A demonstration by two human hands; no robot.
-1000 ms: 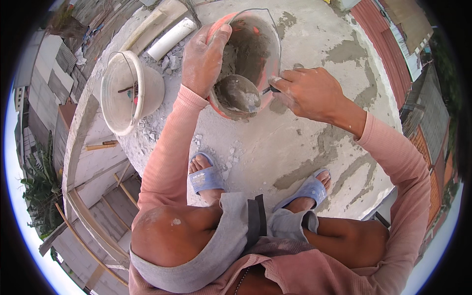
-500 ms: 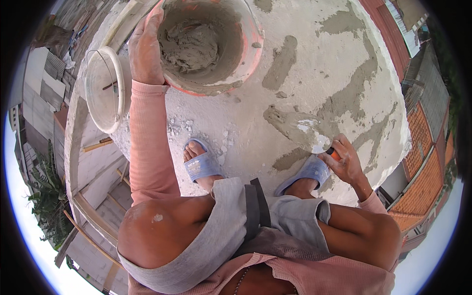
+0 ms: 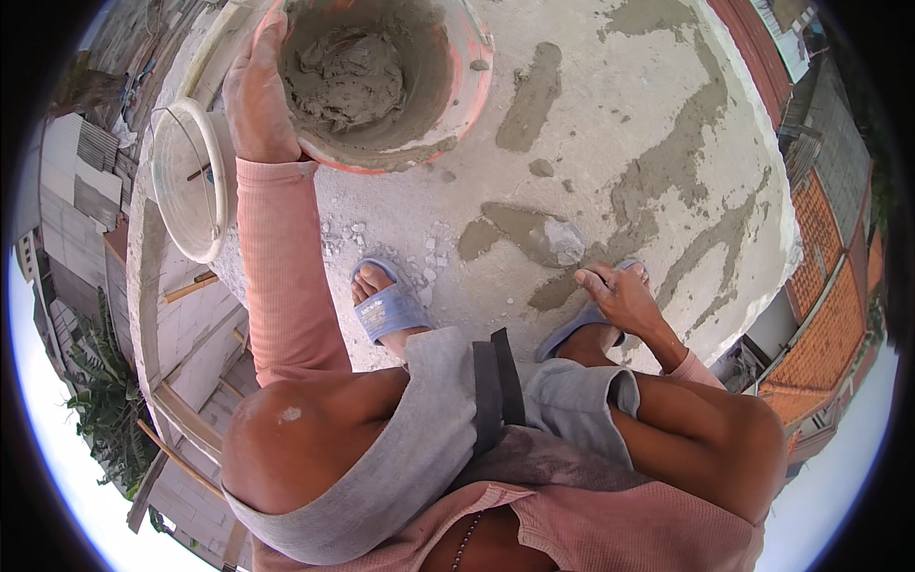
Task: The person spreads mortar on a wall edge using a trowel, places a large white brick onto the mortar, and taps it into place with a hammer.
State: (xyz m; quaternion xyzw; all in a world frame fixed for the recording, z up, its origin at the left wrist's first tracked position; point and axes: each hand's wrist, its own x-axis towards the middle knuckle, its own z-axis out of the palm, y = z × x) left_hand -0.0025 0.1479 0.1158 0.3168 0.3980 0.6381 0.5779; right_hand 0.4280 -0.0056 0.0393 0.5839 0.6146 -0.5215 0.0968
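Observation:
My left hand grips the left rim of an orange-red bucket, thumb side toward its mouth. Grey wet mortar lies inside the bucket. My right hand is closed round the handle of a trowel, in front of my right foot. Its blade lies low over the pale concrete surface and is mostly coated with mortar, with a bare patch near the handle. The handle is mostly hidden by my fingers. A smeared strip of mortar lies on the concrete beyond the blade.
A white pail with a wire handle stands left of my left arm, near the slab's edge. Patches of mortar spread over the concrete at right. Rubble lies by my left sandal. Rooftops show below the slab.
My right hand and the trowel have moved left, the blade sliding over the concrete. The bucket and my left hand appear slightly farther left in the picture, as the view has shifted.

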